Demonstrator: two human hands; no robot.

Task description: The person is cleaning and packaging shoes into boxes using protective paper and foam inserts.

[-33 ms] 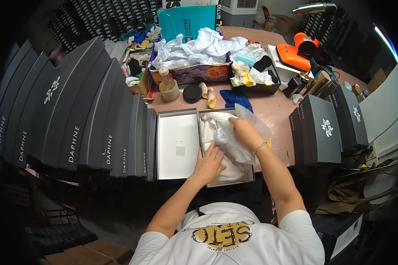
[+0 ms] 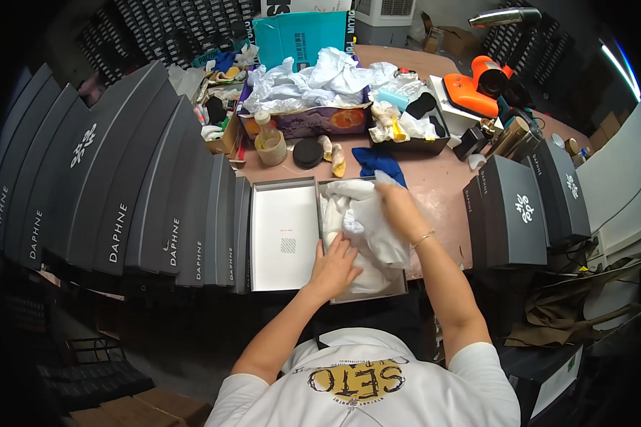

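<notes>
An open shoebox with a grey rim sits in front of me, and white wrapping paper fills it. White cloth-like wrapping shows at its far left side; whatever lies beneath is hidden. My left hand rests palm down on the wrapping at the box's left side, fingers spread. At the far right part of the box, my right hand pinches the paper, its fingertips partly hidden. Left of the box lies a white-lined box lid, inside facing up.
Dark grey shoeboxes stand in a row at the left, others at the right. Behind are a purple carton of crumpled paper, a bottle, a round black tin, a blue cloth and an orange device.
The translucent paper that stuck out to the right of my right hand has folded in toward the box. My right hand has shifted slightly; my left hand stays in place.
</notes>
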